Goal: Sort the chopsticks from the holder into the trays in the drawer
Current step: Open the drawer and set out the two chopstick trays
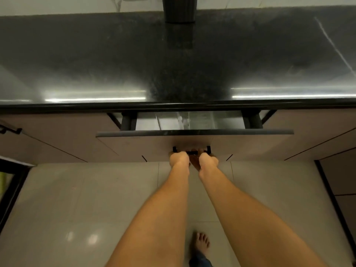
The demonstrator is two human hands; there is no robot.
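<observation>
Both my hands grip the black drawer handle (191,150) from below. My left hand (179,158) holds its left half and my right hand (208,160) its right half. The drawer (134,143) under the counter stands a little way out, showing a narrow strip of pale interior (173,121). No trays can be made out inside it. A dark ribbed holder (179,10) stands at the back of the black counter, cut off by the top edge. Its contents are out of view.
The glossy black countertop (115,64) spans the whole width. Closed cabinet fronts (57,137) flank the drawer on both sides. Pale floor tiles (86,199) lie below, with my bare foot (201,242) near the bottom edge. A dark-framed door (11,187) stands at left.
</observation>
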